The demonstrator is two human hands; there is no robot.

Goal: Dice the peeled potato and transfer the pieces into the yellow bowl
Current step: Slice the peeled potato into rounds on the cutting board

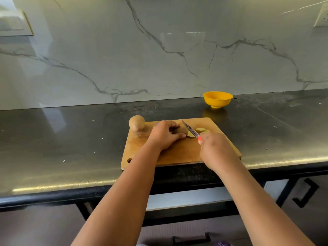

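On the wooden cutting board (177,153) my left hand (164,134) grips a potato (182,129), fingers curled over it. My right hand (215,148) holds a knife (190,130) by its red handle. The blade lies against the potato's right end. A few cut slices (200,129) lie on the board just right of the blade. The yellow bowl (217,99) stands empty on the counter behind the board, to the right, near the wall.
A second whole potato (136,123) sits at the board's far left corner. The board's front edge reaches the edge of the dark counter (71,139). A marble wall rises behind. Drawer handles (306,194) show below the counter.
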